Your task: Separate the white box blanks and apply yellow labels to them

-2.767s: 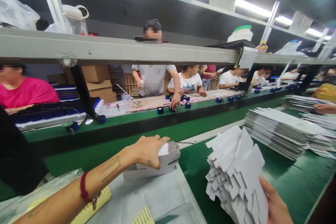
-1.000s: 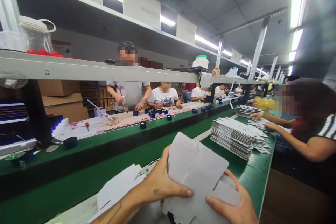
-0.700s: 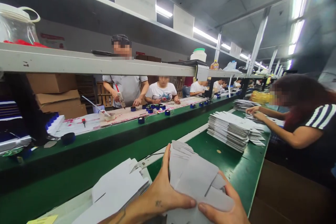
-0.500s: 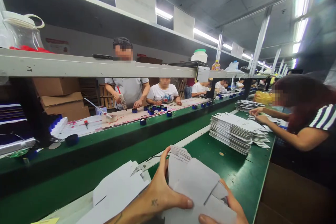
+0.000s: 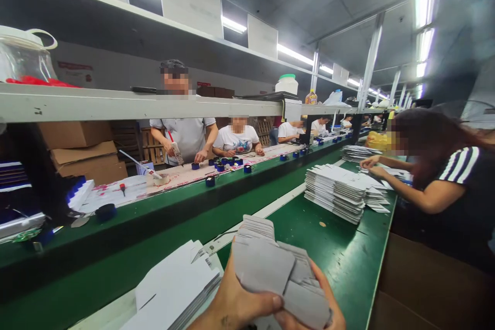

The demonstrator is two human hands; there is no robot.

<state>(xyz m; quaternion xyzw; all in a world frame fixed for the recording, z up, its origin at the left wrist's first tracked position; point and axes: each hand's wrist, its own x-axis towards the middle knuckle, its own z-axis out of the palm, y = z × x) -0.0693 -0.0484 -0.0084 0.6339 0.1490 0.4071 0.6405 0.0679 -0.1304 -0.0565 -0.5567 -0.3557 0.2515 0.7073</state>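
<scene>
The person's left hand (image 5: 247,305) and right hand (image 5: 335,301) both close around a bundle of die-cut card blanks (image 5: 266,268), gripping it from either side and holding it up just above the near end of the tabletop (image 5: 332,252). The left thumb lies against the bundle's lower edge, and the right fingers curl around its far side. The bundle is tilted, and its notched flaps fan out slightly at the top. Just to its left, a loose stack of white blanks (image 5: 174,281) lies on a pale sheet, close to the left hand but not touching it. Farther along the green tabletop stands a tall, neat pile of flat blanks (image 5: 334,193), with a smaller pile (image 5: 358,152) beyond it. A co-worker in a dark striped top (image 5: 460,175) sits on the right, with both hands (image 5: 371,163) resting on sheets near that far pile. A yellow bag (image 5: 377,141) lies past them. Across a raised green conveyor (image 5: 154,216) dotted with blue round caps (image 5: 210,181), a person in a grey T-shirt (image 5: 185,139) holds a glue gun (image 5: 177,153) above the belt, beside a roll of tape (image 5: 161,179). A person in a printed white T-shirt (image 5: 236,139) works next along. Overhead, a shelf (image 5: 116,108) carries a glass jar (image 5: 25,59) holding something red.
</scene>
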